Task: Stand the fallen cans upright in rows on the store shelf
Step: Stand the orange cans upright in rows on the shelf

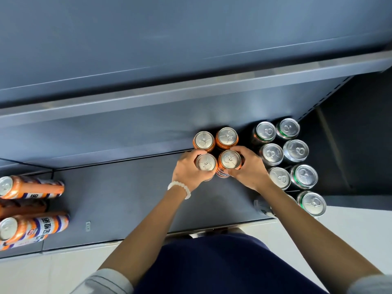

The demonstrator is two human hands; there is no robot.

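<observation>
While the left hand (186,172) grips one upright orange can (206,164), the right hand (248,168) grips its neighbour (229,159), just left of the green cans (284,158).

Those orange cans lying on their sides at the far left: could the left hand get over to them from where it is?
Probably yes. The left hand grips an upright orange can, so it must let go first. Bare shelf lies between it and the fallen cans.
</observation>
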